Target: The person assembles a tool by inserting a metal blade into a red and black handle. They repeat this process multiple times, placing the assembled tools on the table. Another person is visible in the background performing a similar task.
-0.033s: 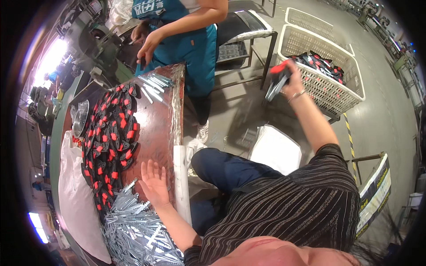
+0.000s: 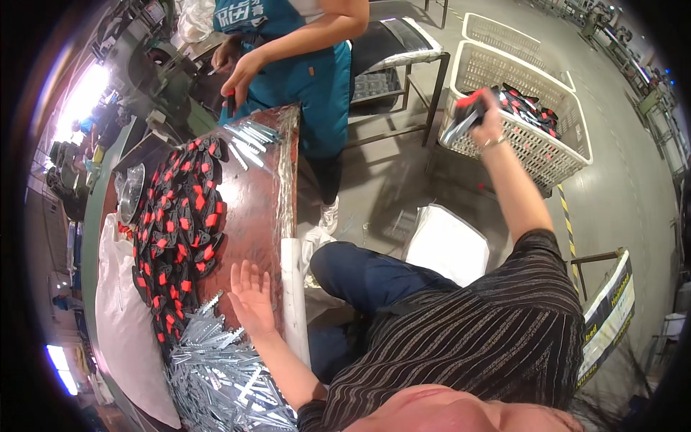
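Note:
My left hand (image 2: 252, 299) lies palm up with fingers spread at the table's near edge, holding nothing. Close beside it is a heap of loose silver serrated metal strips (image 2: 223, 367). Beyond them, black-and-red handle pieces (image 2: 176, 237) are spread in a dense pile along the table (image 2: 248, 209). Out to the right, my right hand (image 2: 491, 124) is closed round a bunch of black-and-red handled tools with metal blades (image 2: 466, 117), somewhat blurred. That bunch is at the near left rim of a white plastic basket (image 2: 533, 147), in which more such pieces (image 2: 518, 104) lie.
A co-worker in a teal apron (image 2: 306, 93) stands at the table's far end, hands by a machine (image 2: 140, 65). Some strips (image 2: 248, 140) lie near them. A white-topped box (image 2: 446, 245) stands by my knee; a dark metal-legged bench (image 2: 396, 43) is behind. A white sack (image 2: 126, 309) lines the table's left.
My right hand has moved to the right with the bunch of tools, closer to the basket. My left hand has barely moved.

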Demonstrator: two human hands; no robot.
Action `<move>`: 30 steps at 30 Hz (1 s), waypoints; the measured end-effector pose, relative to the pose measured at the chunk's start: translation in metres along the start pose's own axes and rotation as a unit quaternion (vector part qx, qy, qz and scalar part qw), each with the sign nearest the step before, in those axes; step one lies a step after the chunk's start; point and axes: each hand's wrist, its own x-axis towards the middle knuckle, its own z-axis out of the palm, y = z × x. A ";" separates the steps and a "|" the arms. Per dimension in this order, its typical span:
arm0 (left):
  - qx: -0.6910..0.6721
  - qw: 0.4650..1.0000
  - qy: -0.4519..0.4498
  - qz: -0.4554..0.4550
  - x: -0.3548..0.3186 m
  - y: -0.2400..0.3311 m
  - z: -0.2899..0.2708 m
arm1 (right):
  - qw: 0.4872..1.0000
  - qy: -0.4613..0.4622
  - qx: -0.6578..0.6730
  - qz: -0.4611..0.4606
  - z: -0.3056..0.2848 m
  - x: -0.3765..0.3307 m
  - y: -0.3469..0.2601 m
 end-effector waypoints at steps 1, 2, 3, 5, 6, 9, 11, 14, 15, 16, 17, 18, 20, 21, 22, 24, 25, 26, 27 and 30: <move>-0.001 1.000 -0.002 -0.010 0.000 -0.005 0.010 | 0.996 0.035 -0.019 -0.077 -0.020 0.034 -0.036; -0.003 1.000 -0.007 -0.022 0.003 -0.011 0.019 | 0.976 0.101 -0.048 -0.185 -0.051 0.071 -0.075; 0.001 1.000 -0.003 -0.019 0.003 -0.012 0.025 | 0.931 0.308 -0.065 -0.183 -0.017 0.064 -0.089; 0.012 0.999 0.004 -0.030 0.003 -0.016 0.038 | 0.918 0.339 -0.112 -0.174 -0.045 0.091 -0.094; 0.020 0.999 0.011 -0.039 0.001 -0.019 0.044 | 0.883 0.368 -0.224 -0.188 -0.038 0.087 -0.080; 0.052 0.996 -0.012 -0.069 -0.007 -0.026 0.066 | 0.935 0.054 -0.329 -0.118 -0.007 0.058 -0.008; 0.074 0.994 -0.036 -0.072 -0.007 -0.024 0.080 | 0.965 -0.100 -0.237 0.044 0.053 -0.009 0.045; 0.097 0.993 -0.056 -0.023 -0.006 -0.002 0.093 | 0.876 -0.406 -0.251 0.075 0.151 -0.122 0.064; 0.105 0.994 -0.029 -0.013 -0.012 0.008 0.096 | 0.837 -0.492 -0.233 0.062 0.179 -0.158 0.060; 0.110 0.994 -0.005 -0.003 -0.017 0.016 0.097 | 0.791 -0.572 -0.212 0.044 0.207 -0.193 0.049; 0.103 0.995 0.005 0.009 -0.025 0.021 0.094 | 0.744 -0.639 -0.197 0.006 0.229 -0.223 0.040; 0.097 0.994 0.033 0.024 -0.034 0.027 0.106 | 0.698 -0.694 -0.175 -0.021 0.244 -0.244 0.036; 0.074 0.996 0.043 0.005 -0.043 0.021 0.098 | 0.619 -0.765 -0.161 -0.077 0.267 -0.280 0.015; 0.076 0.996 0.038 0.024 -0.061 0.024 0.083 | 0.583 -0.799 -0.120 -0.083 0.273 -0.289 0.025; 0.061 0.998 0.031 0.010 -0.064 0.017 0.078 | 0.563 -0.813 -0.117 -0.094 0.277 -0.296 0.021; 0.045 0.996 0.074 0.021 -0.089 0.018 0.067 | 0.525 -0.843 -0.068 -0.096 0.282 -0.304 0.029; 0.053 0.992 0.107 0.047 -0.114 0.024 0.056 | 0.520 -0.850 -0.008 -0.085 0.284 -0.306 0.039; 0.050 0.990 0.121 0.046 -0.116 0.020 0.059 | 0.523 -0.848 0.005 -0.083 0.286 -0.309 0.038; 0.044 0.991 0.121 0.039 -0.114 0.015 0.060 | 0.531 -0.843 0.017 -0.083 0.289 -0.314 0.034; 0.058 0.981 0.180 0.048 -0.139 0.021 0.057 | 0.576 -0.800 0.157 -0.062 0.292 -0.328 0.056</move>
